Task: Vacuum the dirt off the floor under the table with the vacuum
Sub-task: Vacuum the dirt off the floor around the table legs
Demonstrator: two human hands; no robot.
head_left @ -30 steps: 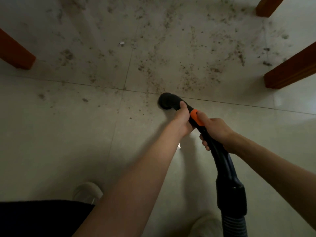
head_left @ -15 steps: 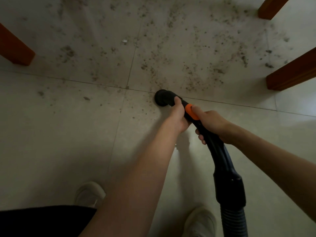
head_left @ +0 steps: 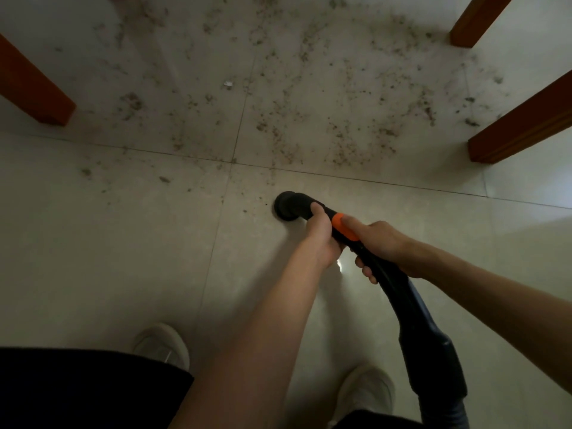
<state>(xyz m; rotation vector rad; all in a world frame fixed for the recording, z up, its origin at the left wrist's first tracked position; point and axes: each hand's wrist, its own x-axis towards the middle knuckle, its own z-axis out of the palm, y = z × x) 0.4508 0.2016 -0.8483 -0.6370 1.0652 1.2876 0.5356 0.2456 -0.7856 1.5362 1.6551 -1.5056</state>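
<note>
So both hands were on the vacuum wand (head_left: pixel 399 292). The left hand (head_left: pixel 322 239) was wrapped around it just behind the round black nozzle (head_left: pixel 286 205), and the right hand (head_left: pixel 382 247) gripped it right behind that, with a finger lying on the orange button (head_left: pixel 343 226). The nozzle sat on the pale tile floor (head_left: pixel 108 243) ahead of both hands, at the near edge of the dirt (head_left: pixel 325 97) scattered between the wooden table legs (head_left: pixel 520 125)
</note>
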